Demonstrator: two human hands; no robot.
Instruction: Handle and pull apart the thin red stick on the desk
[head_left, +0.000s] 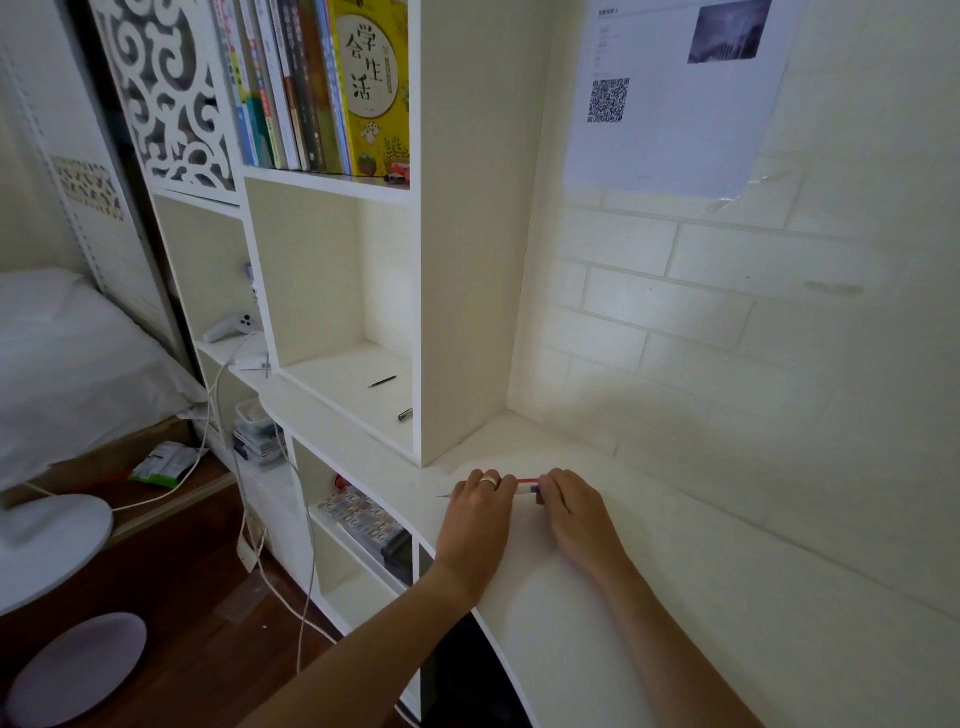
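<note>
head view: both hands pinch one pen (525, 485) on the desk (597, 597), long axis nine to three; left hand (480, 493) at nine, right hand (569, 499) at three.

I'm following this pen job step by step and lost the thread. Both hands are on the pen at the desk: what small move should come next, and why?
Probably a short pull apart along the pen's length. The left hand grips one end of the pen, with a thin tip poking out past it, and the right hand pinches the other end, low over the desk. That two-ended grip suggests separating or seating a part.
</note>
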